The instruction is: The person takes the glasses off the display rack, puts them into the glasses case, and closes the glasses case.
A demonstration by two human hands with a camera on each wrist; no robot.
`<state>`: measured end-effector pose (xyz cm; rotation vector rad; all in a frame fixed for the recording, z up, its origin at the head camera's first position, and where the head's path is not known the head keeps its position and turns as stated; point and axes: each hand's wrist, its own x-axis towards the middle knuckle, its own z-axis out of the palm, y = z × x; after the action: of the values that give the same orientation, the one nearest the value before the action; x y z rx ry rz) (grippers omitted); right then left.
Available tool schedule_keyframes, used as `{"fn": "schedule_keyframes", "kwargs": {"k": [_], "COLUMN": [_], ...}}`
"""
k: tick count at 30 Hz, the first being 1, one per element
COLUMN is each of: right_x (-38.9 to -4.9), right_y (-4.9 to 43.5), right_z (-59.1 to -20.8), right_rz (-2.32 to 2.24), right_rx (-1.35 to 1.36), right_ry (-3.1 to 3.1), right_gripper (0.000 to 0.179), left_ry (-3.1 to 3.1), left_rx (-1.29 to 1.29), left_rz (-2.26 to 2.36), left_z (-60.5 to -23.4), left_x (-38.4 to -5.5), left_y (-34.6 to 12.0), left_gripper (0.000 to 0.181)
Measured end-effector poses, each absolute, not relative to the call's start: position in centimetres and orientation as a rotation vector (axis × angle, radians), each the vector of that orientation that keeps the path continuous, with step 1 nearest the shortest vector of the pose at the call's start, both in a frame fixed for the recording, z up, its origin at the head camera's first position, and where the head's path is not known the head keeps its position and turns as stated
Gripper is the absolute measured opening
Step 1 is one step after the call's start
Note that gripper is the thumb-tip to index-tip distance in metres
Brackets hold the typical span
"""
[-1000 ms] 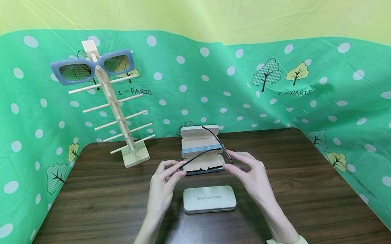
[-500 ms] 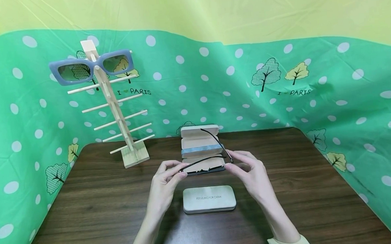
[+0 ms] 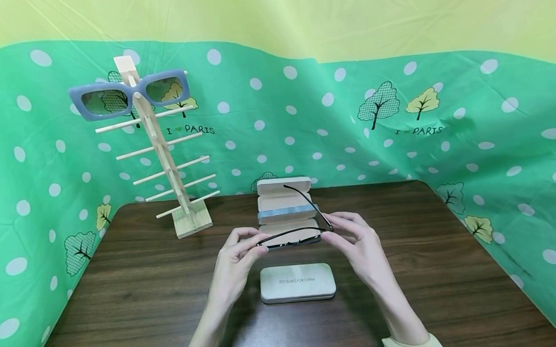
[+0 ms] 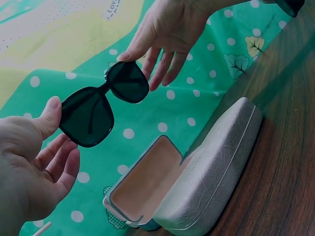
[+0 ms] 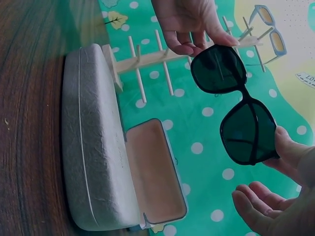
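While hands (image 3: 232, 262) (image 3: 362, 248) pinch sunglasses (image 4: 88, 118) — open case (image 4: 147, 177) partly hidden.

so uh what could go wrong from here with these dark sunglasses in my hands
The sunglasses are held up only by their outer ends, between the left hand and the right hand, so a slip might drop them onto the table or the closed case. They're also unfolded, so they could catch on the open case if lowered that way.

I note, left of my left fingers (image 3: 246, 242), one wooden stand (image 3: 167, 164) bearing blue-framed sunglasses (image 3: 129, 93) near its top; beyond those fingers, green dotted cloth (image 3: 275, 109).
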<state>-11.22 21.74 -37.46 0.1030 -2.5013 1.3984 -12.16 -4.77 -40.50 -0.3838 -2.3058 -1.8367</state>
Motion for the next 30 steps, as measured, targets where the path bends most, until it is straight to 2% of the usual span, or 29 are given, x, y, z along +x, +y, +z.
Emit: {"fn": "schedule_keyframes", "kwargs": {"k": [30], "right_x": [-11.23], "right_y": [22.01], "right_z": [-37.42], "right_rz": [1.405], "right_rx": [0.286], "right_ry": [-2.504], "right_gripper": [0.03], "left_ry": [-2.327], "left_rx": [-0.349], "left_rz": [-1.868], "left_z": [-40.46], "left_x": [-12.37], "left_y": [-5.02], "left_gripper": [0.022]}}
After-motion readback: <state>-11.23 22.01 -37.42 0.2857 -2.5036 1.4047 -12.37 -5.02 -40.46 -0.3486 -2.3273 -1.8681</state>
